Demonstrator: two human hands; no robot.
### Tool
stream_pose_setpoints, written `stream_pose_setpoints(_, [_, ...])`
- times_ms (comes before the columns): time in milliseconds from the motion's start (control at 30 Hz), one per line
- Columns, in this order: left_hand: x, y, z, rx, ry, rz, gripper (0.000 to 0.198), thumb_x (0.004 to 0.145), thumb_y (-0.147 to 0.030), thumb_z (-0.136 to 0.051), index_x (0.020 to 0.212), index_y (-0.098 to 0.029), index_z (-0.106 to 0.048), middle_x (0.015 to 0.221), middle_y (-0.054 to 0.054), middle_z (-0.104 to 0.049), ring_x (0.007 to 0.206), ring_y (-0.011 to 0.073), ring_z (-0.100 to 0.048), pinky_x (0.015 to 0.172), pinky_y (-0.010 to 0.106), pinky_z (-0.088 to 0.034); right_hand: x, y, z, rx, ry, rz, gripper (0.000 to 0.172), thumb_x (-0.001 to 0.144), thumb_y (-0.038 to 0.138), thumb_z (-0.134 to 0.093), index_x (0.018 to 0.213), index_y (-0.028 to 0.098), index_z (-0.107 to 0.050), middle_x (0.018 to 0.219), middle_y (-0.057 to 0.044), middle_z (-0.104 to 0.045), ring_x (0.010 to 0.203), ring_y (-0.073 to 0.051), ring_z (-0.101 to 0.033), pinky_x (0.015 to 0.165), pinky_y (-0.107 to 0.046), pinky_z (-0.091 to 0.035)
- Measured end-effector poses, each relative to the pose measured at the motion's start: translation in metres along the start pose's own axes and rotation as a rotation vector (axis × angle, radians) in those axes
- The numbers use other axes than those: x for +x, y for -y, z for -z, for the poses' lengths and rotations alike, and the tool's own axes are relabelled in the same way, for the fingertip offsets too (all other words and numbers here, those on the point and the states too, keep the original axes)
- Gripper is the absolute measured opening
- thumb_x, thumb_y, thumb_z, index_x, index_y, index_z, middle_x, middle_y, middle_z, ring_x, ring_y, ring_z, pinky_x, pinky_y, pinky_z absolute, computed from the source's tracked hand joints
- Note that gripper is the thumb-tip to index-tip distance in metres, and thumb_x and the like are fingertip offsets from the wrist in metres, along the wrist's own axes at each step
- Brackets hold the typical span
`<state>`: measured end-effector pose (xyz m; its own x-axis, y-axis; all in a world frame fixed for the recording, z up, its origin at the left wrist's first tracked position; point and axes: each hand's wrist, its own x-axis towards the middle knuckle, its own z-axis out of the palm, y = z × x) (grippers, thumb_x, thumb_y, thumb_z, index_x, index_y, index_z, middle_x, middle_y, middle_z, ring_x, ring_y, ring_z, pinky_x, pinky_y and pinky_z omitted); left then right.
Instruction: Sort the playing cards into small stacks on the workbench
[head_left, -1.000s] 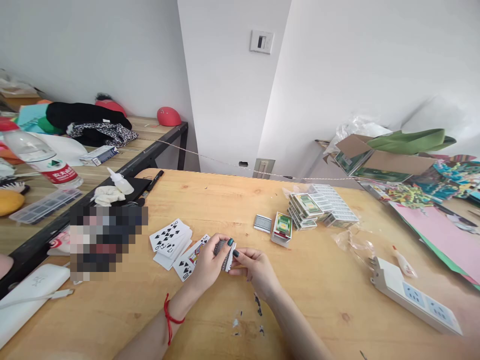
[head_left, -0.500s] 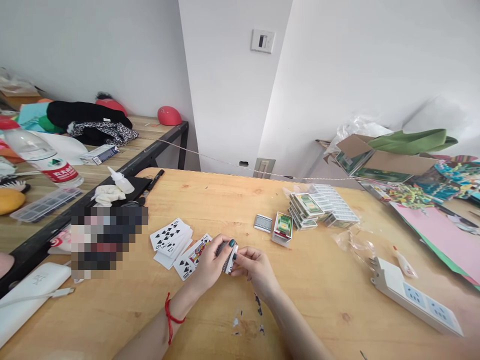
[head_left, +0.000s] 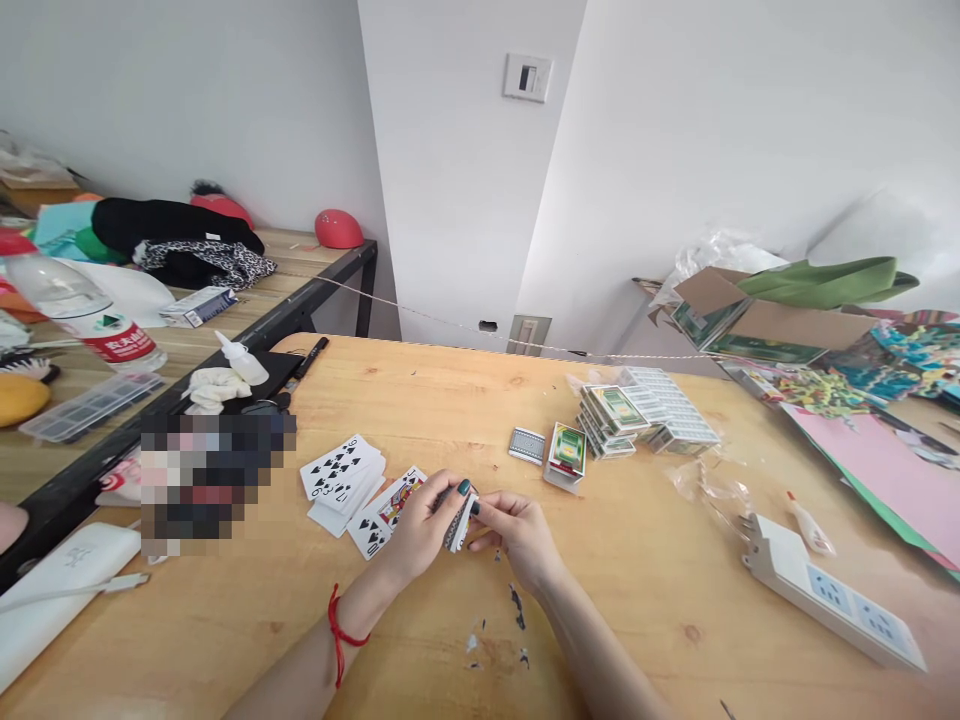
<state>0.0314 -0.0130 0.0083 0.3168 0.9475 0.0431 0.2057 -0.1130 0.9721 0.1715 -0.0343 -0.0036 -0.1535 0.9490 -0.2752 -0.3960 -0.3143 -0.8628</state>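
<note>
My left hand [head_left: 426, 530] is closed around a small deck of playing cards [head_left: 454, 525], its patterned back partly showing. The fingertips of my right hand [head_left: 517, 535] pinch at the deck's right edge, where the white card edges fan slightly apart. To the left of my hands, face-up spade cards [head_left: 341, 472] lie in a loose pile, a nine on top. Closer to my left hand are a jack and a ten of spades [head_left: 371, 530], partly covered by that hand. Beyond my right hand lies a face-down card stack [head_left: 526, 446] beside a green card box [head_left: 566, 455].
Stacked card boxes [head_left: 611, 415] and wrapped packs [head_left: 667, 405] stand at the back right. A power strip [head_left: 832, 590] and a small glue tube [head_left: 810, 525] lie on the right. At left are a white power bank [head_left: 64, 595] and a squeeze bottle [head_left: 244, 360].
My right thumb and fingers have shifted slightly up and right along the deck's edge, and the card edges there are a little more spread. My left hand stays almost in place.
</note>
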Motion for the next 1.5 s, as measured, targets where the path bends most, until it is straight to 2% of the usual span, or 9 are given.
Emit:
stream_pose_setpoints(167, [0.000, 0.002, -0.001, 0.091, -0.022, -0.031, 0.022, 0.082, -0.035, -0.042, 0.078, -0.018, -0.055, 0.077, 0.002, -0.057, 0.074, 0.0156, -0.053, 0.068, 0.025, -0.043, -0.001, 0.000, -0.001, -0.033, -0.083, 0.009, 0.028, 0.058, 0.037, -0.073, 0.063, 0.011, -0.064, 0.057, -0.005, -0.066, 0.051, -0.015, -0.062, 0.043, -0.022, -0.050])
stream_pose_setpoints(400, [-0.001, 0.001, -0.003, 0.106, -0.100, -0.021, 0.024, 0.080, -0.036, -0.044, 0.093, -0.020, -0.057, 0.092, 0.005, -0.063, 0.084, 0.0190, -0.057, 0.074, 0.029, -0.044, -0.002, 0.004, -0.004, -0.064, -0.076, 0.060, 0.030, 0.063, 0.040, -0.069, 0.069, 0.011, -0.064, 0.063, -0.005, -0.065, 0.058, -0.017, -0.062, 0.042, -0.023, -0.051])
stream_pose_setpoints(500, [0.000, 0.004, -0.002, 0.120, -0.151, 0.000, 0.024, 0.081, -0.037, -0.043, 0.089, -0.019, -0.056, 0.085, 0.005, -0.063, 0.079, 0.0185, -0.057, 0.070, 0.029, -0.045, -0.002, 0.002, -0.003, -0.049, -0.021, 0.040, 0.030, 0.063, 0.037, -0.070, 0.076, 0.012, -0.063, 0.070, -0.006, -0.067, 0.063, -0.016, -0.063, 0.048, -0.024, -0.052])
stream_pose_setpoints(667, [0.002, 0.008, 0.002, 0.088, -0.180, 0.029, 0.022, 0.080, -0.038, -0.044, 0.086, -0.019, -0.054, 0.078, 0.003, -0.061, 0.072, 0.0169, -0.057, 0.063, 0.026, -0.045, -0.002, -0.002, -0.001, 0.080, 0.131, -0.125, 0.032, 0.058, 0.030, -0.075, 0.080, 0.009, -0.063, 0.074, -0.007, -0.068, 0.065, -0.016, -0.064, 0.062, -0.027, -0.053])
stream_pose_setpoints(900, [0.002, 0.008, -0.001, 0.144, -0.186, -0.006, 0.021, 0.079, -0.035, -0.046, 0.086, -0.019, -0.057, 0.084, 0.005, -0.062, 0.081, 0.0192, -0.057, 0.071, 0.030, -0.045, -0.001, -0.008, -0.005, 0.043, 0.076, -0.089, 0.033, 0.052, 0.032, -0.078, 0.074, 0.011, -0.063, 0.068, -0.004, -0.068, 0.061, -0.016, -0.063, 0.059, -0.028, -0.051])
stream_pose_setpoints(1067, [0.002, 0.008, 0.000, 0.167, -0.210, -0.019, 0.020, 0.079, -0.036, -0.046, 0.085, -0.020, -0.056, 0.084, 0.004, -0.062, 0.082, 0.0189, -0.057, 0.073, 0.029, -0.044, -0.004, 0.000, -0.005, 0.054, 0.179, -0.113, 0.034, 0.055, 0.032, -0.076, 0.082, 0.013, -0.067, 0.078, -0.006, -0.069, 0.077, -0.019, -0.063, 0.071, -0.032, -0.050])
stream_pose_setpoints(1267, [0.001, 0.008, 0.000, 0.016, -0.192, 0.039, 0.023, 0.082, -0.039, -0.043, 0.090, -0.020, -0.051, 0.079, 0.001, -0.058, 0.071, 0.0151, -0.054, 0.062, 0.025, -0.043, -0.005, 0.001, -0.006, 0.087, 0.221, -0.071, 0.030, 0.064, 0.036, -0.070, 0.082, 0.012, -0.068, 0.079, -0.007, -0.068, 0.075, -0.019, -0.063, 0.073, -0.033, -0.049])
stream_pose_setpoints(1400, [-0.002, 0.006, -0.005, -0.059, -0.156, 0.029, 0.022, 0.085, -0.039, -0.037, 0.079, -0.020, -0.046, 0.066, -0.002, -0.048, 0.061, 0.0116, -0.047, 0.056, 0.021, -0.040, -0.004, -0.003, -0.008, 0.181, 0.227, -0.106, 0.025, 0.064, 0.030, -0.071, 0.081, 0.011, -0.067, 0.078, -0.007, -0.067, 0.073, -0.018, -0.063, 0.069, -0.033, -0.050])
stream_pose_setpoints(1500, [-0.005, 0.002, -0.008, 0.010, -0.160, -0.059, 0.025, 0.088, -0.037, -0.030, 0.078, -0.020, -0.046, 0.075, 0.001, -0.049, 0.070, 0.0136, -0.048, 0.068, 0.024, -0.042, -0.004, -0.006, -0.010, 0.237, 0.239, -0.118, 0.028, 0.063, 0.027, -0.072, 0.086, 0.012, -0.064, 0.081, -0.007, -0.066, 0.075, -0.017, -0.062, 0.071, -0.031, -0.049])
